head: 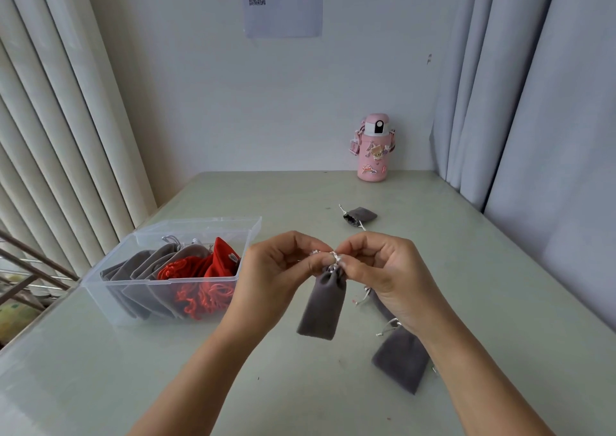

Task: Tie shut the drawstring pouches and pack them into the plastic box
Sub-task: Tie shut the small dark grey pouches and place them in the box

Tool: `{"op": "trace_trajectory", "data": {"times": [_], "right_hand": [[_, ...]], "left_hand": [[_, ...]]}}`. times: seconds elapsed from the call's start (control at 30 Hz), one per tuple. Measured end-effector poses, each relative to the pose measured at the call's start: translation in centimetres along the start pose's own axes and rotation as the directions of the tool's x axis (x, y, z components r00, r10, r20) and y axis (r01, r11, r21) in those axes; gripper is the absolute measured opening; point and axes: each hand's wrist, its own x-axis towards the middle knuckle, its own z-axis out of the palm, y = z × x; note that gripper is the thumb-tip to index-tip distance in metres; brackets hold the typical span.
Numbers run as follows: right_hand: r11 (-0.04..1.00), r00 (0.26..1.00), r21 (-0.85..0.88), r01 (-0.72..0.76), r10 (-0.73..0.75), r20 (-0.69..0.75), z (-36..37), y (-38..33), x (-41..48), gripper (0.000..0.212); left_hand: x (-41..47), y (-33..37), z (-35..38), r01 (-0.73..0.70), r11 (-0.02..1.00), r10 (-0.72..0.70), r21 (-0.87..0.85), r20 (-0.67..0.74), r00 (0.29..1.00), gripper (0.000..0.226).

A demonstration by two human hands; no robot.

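Pouch (320, 307) cord pinched by left hand (278, 269), right hand (383, 270) | plastic box (133, 282) beside (part-filled) | bottle (373, 159) behind

A worktop (466, 269) fills the lower half of the frame. At left centre a plastic box (133, 281) sits on it, with packed pouches (186, 269) inside. At centre, the left hand (280, 269) and right hand (383, 269) meet above the worktop, each with a grip at the mouth of a held pouch (321, 305) hanging between them. Beside the right forearm, lower right of centre, a near pouch (401, 359) lies on the worktop. Above the hands lies a far pouch (361, 216). Behind it, a bottle (373, 149) stands at the back edge. A sheet (283, 5) hangs on the wall (300, 102), top centre.
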Motion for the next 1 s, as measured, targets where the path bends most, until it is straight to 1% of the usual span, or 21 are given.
{"op": "trace_trajectory", "data": {"times": [0.07,0.17,0.27,0.33,0.47,0.6,0.7,0.8,0.87,0.93,1.0], "right_hand": [[1.0,1.0,0.018,0.016,-0.016,-0.002,-0.04,-0.13,-0.09,0.013],[0.999,0.999,-0.02,0.039,-0.04,-0.012,0.04,0.02,-0.09,0.015],[0.999,0.999,-0.011,0.038,-0.038,-0.022,0.44,0.18,-0.01,0.006],[0.999,0.999,0.007,0.033,-0.032,-0.026,0.52,0.24,0.07,0.003],[0.999,0.999,0.033,0.022,-0.021,-0.034,0.33,0.31,0.2,0.001],[0.998,0.999,0.064,0.01,-0.008,-0.037,0.38,0.4,0.23,0.006],[0.997,0.999,0.077,0.001,0.002,-0.046,0.41,0.49,0.27,0.007],[0.997,0.999,0.072,0.008,-0.004,-0.052,0.51,0.46,0.21,0.006],[0.997,0.999,0.072,0.012,-0.009,-0.046,0.59,0.4,0.17,0.005],[0.996,0.999,0.088,0.015,-0.011,-0.044,0.62,0.41,0.15,0.006],[0.994,0.999,0.103,0.02,-0.016,-0.047,0.66,0.39,0.17,0.007]], "left_hand": [[0.19,0.17,-0.28,0.038,0.999,-0.037,-0.033,0.029,0.999,0.016],[0.31,0.26,-0.46,0.095,0.993,-0.088,-0.074,0.092,0.992,0.021],[0.19,0.32,-0.48,0.093,0.994,-0.089,-0.064,0.068,0.994,0.027],[0.11,0.4,-0.52,0.092,0.994,-0.089,-0.059,0.051,0.995,0.026],[0.06,0.61,-0.55,0.098,0.994,-0.095,-0.051,0.058,0.994,0.018],[0.03,0.71,-0.48,0.103,0.991,-0.099,-0.082,0.048,0.994,0.027],[-0.1,0.79,-0.5,0.046,0.999,-0.045,-0.009,0.041,0.998,0.023],[-0.27,0.86,-0.24,-0.005,0.998,0.006,0.058,-0.008,1.0,0.016],[-0.26,0.81,-0.14,-0.005,0.997,0.008,0.074,-0.038,0.999,0.011],[-0.2,0.85,-0.15,0.004,0.997,-0.001,0.077,-0.034,0.999,0.001],[-0.19,0.8,-0.2,0.003,0.995,0.0,0.096,-0.034,0.999,0.008]]}}
